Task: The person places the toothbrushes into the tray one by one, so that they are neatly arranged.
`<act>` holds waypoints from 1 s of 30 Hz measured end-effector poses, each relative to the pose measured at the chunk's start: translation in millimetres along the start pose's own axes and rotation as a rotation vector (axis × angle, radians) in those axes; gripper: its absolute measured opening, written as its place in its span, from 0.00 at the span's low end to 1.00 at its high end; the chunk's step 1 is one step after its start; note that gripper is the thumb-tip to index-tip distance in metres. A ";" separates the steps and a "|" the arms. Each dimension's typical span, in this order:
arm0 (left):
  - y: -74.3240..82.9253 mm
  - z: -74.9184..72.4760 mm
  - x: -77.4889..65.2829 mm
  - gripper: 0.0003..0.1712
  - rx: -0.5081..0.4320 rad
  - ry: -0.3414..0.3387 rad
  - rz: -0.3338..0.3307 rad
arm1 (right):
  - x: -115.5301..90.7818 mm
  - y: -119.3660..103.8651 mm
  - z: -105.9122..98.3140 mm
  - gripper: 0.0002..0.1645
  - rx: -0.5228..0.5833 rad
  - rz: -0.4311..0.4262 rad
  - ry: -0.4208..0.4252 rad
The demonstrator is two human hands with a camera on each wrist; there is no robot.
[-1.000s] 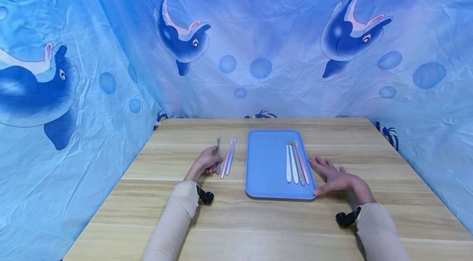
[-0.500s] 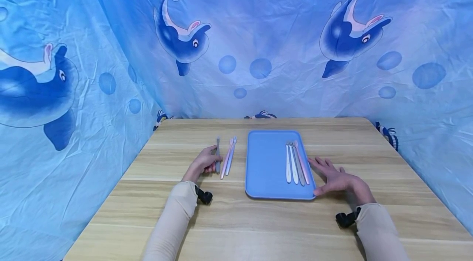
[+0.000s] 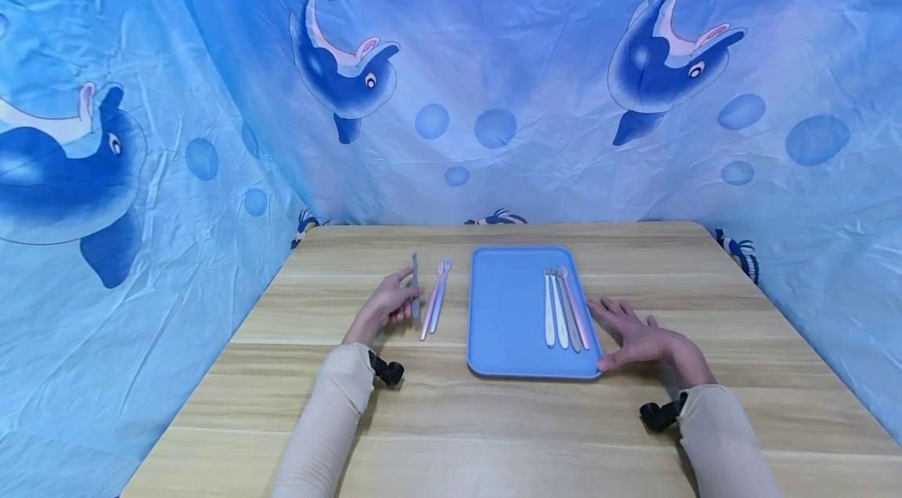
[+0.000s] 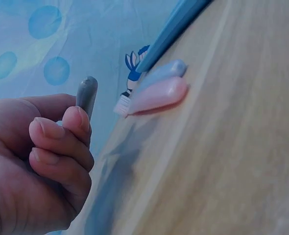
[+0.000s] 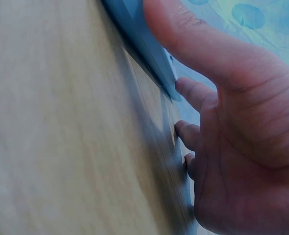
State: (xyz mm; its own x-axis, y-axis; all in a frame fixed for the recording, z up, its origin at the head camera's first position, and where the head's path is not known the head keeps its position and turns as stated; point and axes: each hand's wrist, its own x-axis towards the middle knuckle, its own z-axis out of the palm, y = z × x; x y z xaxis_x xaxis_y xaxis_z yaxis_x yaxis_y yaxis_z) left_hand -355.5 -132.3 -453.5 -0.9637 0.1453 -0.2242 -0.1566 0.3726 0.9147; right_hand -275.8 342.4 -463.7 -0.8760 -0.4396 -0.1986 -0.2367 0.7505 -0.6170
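Observation:
My left hand (image 3: 387,301) pinches a grey toothbrush (image 3: 415,272) between thumb and fingers, and in the left wrist view the rounded handle end (image 4: 87,92) pokes up past the fingertips. Just right of it lie a pink toothbrush (image 3: 432,305) and a light blue one (image 3: 440,300), side by side; white bristles show at the pink one. Beyond them is a blue tray (image 3: 503,310) bearing several slim white, grey and pink handled pieces (image 3: 566,310) with small narrow heads. My right hand (image 3: 637,337) has its fingers spread, thumb and fingertips at the tray's right edge.
All of this is on a wood-grain table (image 3: 451,435). A blue dolphin-print curtain (image 3: 528,52) hangs behind the table and along its sides. Each wrist carries a small black camera mount (image 3: 386,369).
The left hand has raised the grey toothbrush slightly, so it now sits higher in the head view. The right hand and the tray stay where they were.

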 end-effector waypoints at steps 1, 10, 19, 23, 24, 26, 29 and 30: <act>0.9 0.2 -0.3 0.43 -0.007 -0.004 0.002 | 0.0 -0.1 0.0 0.72 -0.001 0.000 -0.001; 12.4 6.0 -5.9 0.43 -0.057 -0.028 0.029 | -0.4 0.9 0.4 0.71 -0.004 -0.011 0.000; 23.5 19.9 -8.1 0.42 -0.087 -0.050 0.037 | 0.8 1.4 0.2 0.72 0.000 0.002 -0.001; 26.8 26.5 -7.4 0.42 -0.074 -0.062 0.046 | 0.5 1.7 -0.1 0.72 0.000 0.004 -0.003; 27.6 28.3 -7.7 0.42 -0.069 -0.067 0.051 | 0.4 1.7 -0.3 0.72 -0.002 0.005 -0.003; 29.5 32.0 -8.7 0.41 -0.071 -0.078 0.060 | 0.5 1.5 -0.7 0.72 -0.006 0.005 -0.002; 33.0 37.6 -11.5 0.41 -0.063 -0.095 0.079 | 0.8 0.8 -1.0 0.72 -0.013 0.004 -0.002; 34.2 39.6 -12.4 0.41 -0.057 -0.101 0.085 | 0.9 0.6 -1.0 0.72 -0.016 0.004 -0.002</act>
State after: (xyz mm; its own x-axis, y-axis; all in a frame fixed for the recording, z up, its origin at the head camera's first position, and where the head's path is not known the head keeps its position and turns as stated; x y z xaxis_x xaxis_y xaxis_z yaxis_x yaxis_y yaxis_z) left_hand -340.3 -85.1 -432.7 -0.9477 0.2671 -0.1749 -0.0899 0.3024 0.9489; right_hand -277.1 342.9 -463.5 -0.8763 -0.4370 -0.2027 -0.2395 0.7602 -0.6039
